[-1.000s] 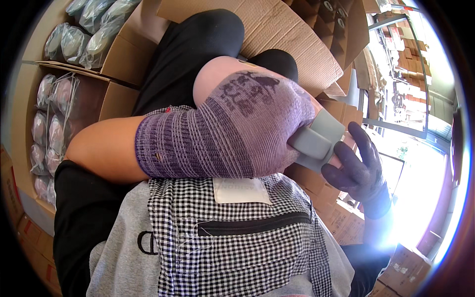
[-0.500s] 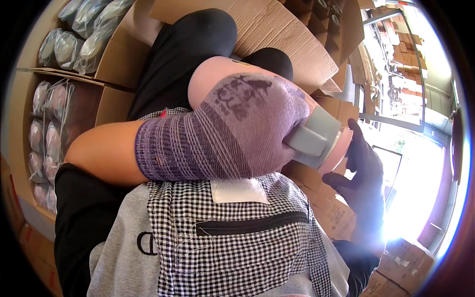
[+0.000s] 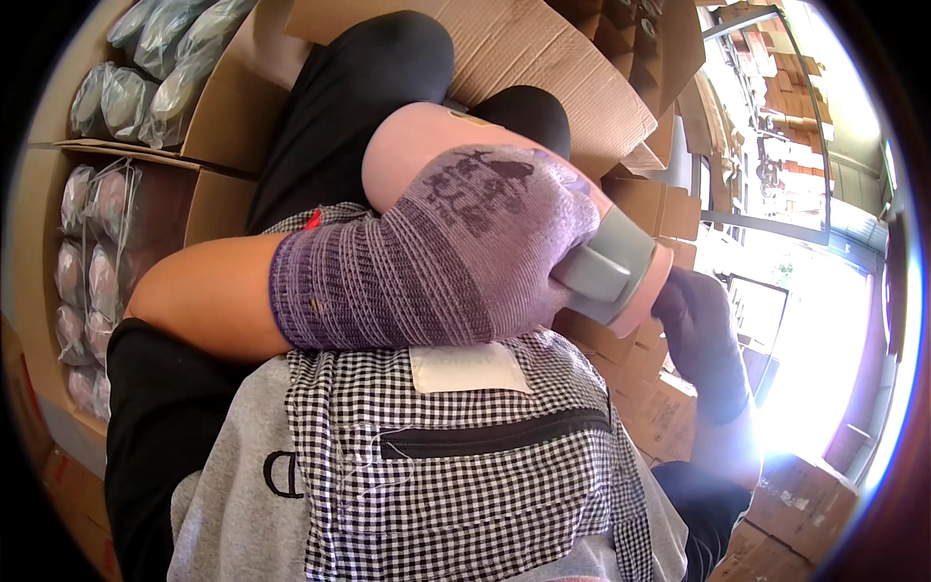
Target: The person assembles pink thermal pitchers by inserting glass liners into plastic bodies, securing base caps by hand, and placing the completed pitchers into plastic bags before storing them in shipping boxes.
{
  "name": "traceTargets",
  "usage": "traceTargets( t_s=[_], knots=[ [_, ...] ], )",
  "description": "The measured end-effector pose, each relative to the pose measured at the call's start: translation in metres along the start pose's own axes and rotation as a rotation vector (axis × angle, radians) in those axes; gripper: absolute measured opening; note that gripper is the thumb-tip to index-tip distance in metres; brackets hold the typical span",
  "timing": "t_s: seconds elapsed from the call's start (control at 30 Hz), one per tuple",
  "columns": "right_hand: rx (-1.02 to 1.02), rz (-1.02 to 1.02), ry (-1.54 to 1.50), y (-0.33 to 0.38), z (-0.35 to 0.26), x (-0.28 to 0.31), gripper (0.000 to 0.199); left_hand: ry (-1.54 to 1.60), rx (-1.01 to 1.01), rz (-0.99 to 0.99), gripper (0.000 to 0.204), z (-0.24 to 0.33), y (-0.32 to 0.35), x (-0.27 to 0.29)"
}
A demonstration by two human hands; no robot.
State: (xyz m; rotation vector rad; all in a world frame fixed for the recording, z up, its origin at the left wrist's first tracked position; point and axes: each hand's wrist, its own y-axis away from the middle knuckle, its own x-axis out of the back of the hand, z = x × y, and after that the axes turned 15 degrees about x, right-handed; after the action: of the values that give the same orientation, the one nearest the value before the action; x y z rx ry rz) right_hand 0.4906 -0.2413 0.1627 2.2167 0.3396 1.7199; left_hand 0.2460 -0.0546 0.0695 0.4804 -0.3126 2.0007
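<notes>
A pink bottle [image 3: 400,150] lies aslant over my lap, its lid end toward the right. My left hand [image 3: 495,247], in a purple knit glove with dark print, is wrapped round the bottle's body. Beside those fingers shows the grey lid [image 3: 628,242] with a raised grey tab, and past it a pink rim [image 3: 648,296]. My right hand [image 3: 703,325], in a dark glove, is at the rim's far end with its fingers curled together. Whatever they pinch there is hidden behind the rim and the fingers.
Two open cartons at the left hold several bagged pink items [image 3: 107,281] and clear-wrapped items [image 3: 126,102]. A cardboard flap [image 3: 553,68] and a divided carton [image 3: 640,44] stand beyond my knees. Closed cartons [image 3: 800,504] are stacked at the lower right. Bright light washes out the right side.
My right hand was spread apart around the rim's end; its fingers have since drawn together against it. The bottle has shifted slightly left, still in my left hand.
</notes>
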Motion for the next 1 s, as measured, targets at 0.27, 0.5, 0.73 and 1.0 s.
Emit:
traceTargets(
  t_s=[0.27, 0.5, 0.73, 1.0],
  knots=[
    [0.645, 0.471, 0.749, -0.014, 0.017, 0.02, 0.048, 0.016, 0.001, 0.026, 0.033, 0.004, -0.008, 0.026],
    [0.927, 0.403, 0.453, -0.038, 0.001, 0.013, 0.048, 0.012, 0.014, 0.084, 0.035, 0.004, -0.01, 0.027],
    [0.701, 0.38, 0.344, -0.037, 0.002, 0.012, 0.043, -0.042, 0.021, 0.194, 0.039, 0.008, -0.01, 0.011],
    [0.572, 0.469, 0.213, -0.043, 0.016, -0.002, 0.037, -0.473, -0.523, 0.401, 0.03, 0.041, -0.093, 0.062]
  ],
)
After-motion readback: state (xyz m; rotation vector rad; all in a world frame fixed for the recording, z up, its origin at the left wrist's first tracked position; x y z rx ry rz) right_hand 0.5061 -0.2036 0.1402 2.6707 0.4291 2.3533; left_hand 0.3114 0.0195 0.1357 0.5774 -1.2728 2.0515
